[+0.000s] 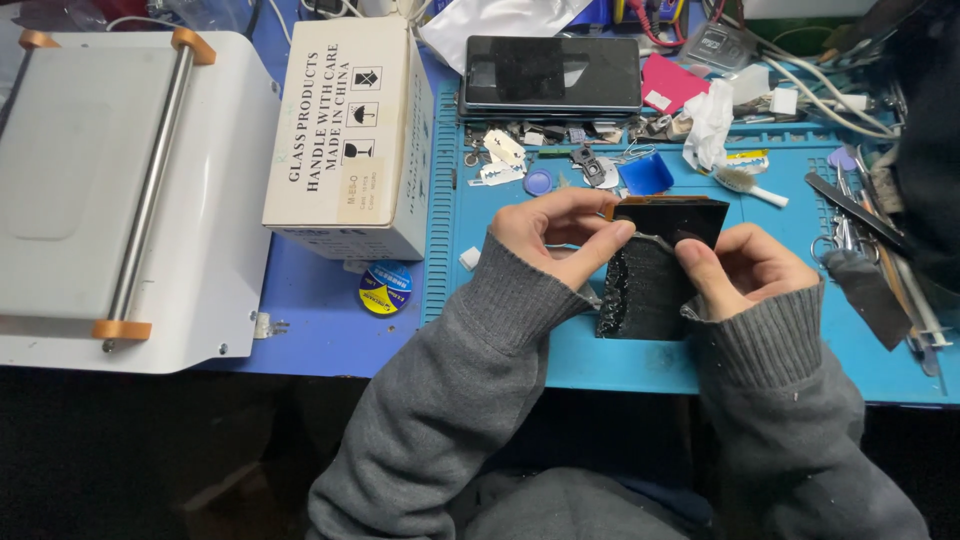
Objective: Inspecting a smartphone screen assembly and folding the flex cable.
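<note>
The black rectangular glass panel (660, 265), its lower part crazed and glittering with cracks, is being held upright between both hands just above the blue rubber work mat (600, 360). The left hand (560, 235) is pinching a thin, pale strip at the panel's top edge between thumb and forefinger, the other fingers curled in. The right hand (735, 265) is gripping the panel's opposite side, its thumb pressing on the dark face while the fingers are wrapping behind, out of sight.

Just beyond the left hand, small razor blades (500, 160), a round blue cap (538, 182) and a blue plastic tray (647, 173) are lying on the mat; farther off, a dark smartphone (552, 72) is resting face up. Beyond the right hand, a white-handled brush (745, 183) is lying near a crumpled white cloth (710, 120). Well to the outside of the left hand, a white cardboard box (345, 130) is standing beside a white machine with a steel roller bar (130, 190).

The risk, as I judge it, is in the cracked zone: bare fingertips are working right beside it, so a slip could cut skin, and too hard a pull on the strip could spread the cracks or shed splinters.
</note>
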